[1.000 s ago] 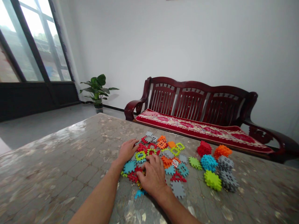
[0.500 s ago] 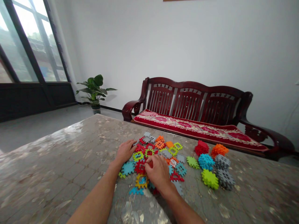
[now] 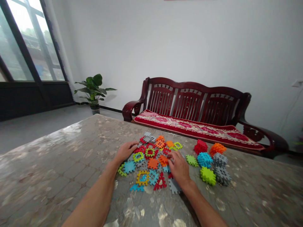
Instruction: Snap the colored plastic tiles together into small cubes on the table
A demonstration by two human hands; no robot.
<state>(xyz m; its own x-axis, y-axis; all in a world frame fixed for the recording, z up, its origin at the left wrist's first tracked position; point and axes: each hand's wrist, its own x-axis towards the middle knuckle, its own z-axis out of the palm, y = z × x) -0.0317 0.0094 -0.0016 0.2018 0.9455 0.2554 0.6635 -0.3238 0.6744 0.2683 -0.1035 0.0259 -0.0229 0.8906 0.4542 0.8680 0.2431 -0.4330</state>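
Observation:
Spread over the table lie several toothed plastic building tiles in many colours. My left hand [image 3: 127, 152] rests at the left edge of the spread, fingers stretched out beside the red tiles [image 3: 141, 148], with nothing seen in it. On the right, my right hand [image 3: 179, 167] is bent over the spread, and a red toothed tile [image 3: 166, 151] shows at its fingertips; the grip is partly hidden. An orange tile [image 3: 163, 160] lies by its thumb. Nearer me are a yellow frame tile [image 3: 142, 182], a light-blue window tile [image 3: 153, 177], a red triangular tile [image 3: 160, 182] and a grey tile [image 3: 174, 186].
To the right stand stacks of tiles by colour: red [image 3: 200, 147], orange [image 3: 217, 149], blue [image 3: 204, 160], green [image 3: 208, 176] and grey [image 3: 222, 176]. A loose green tile [image 3: 192, 160] lies beside them. Behind the table is a wooden bench [image 3: 189, 102]; a potted plant [image 3: 94, 90] stands back left.
My right hand has moved right and away from me, and the red tile near its fingertips has left its old place. Tiles once under that hand now show. My left hand has hardly moved.

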